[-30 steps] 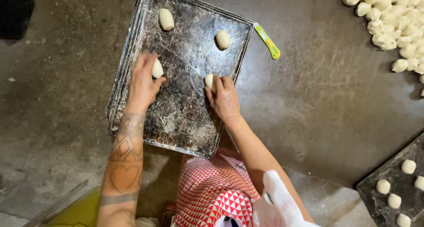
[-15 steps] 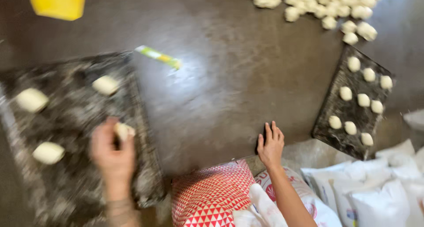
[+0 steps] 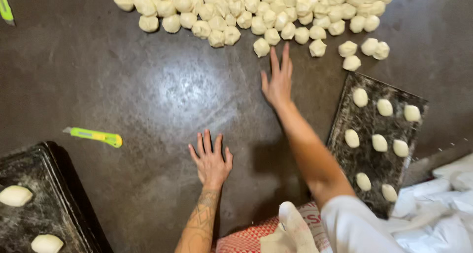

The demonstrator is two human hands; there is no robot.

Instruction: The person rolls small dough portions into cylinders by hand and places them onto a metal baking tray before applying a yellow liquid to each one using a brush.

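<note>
Dough balls (image 3: 256, 11) lie in a big pile at the far side. Right hand (image 3: 278, 80) reaches for them, fingers straight and holding nothing. Left hand (image 3: 212, 162) rests flat on the dark table (image 3: 123, 85), fingers spread. Next, I think, comes a soft pinch around the nearest ball (image 3: 261, 47).

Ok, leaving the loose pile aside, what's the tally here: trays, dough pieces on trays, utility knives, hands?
Trays: 2, left tray, right tray
Dough pieces on trays: 10, with 2 showing on the left, 8 on the right
Green-and-yellow utility knives: 2, one by the left tray, one at the top-left edge
Hands: 2, left hand, right hand, both empty
Total: 16
</note>
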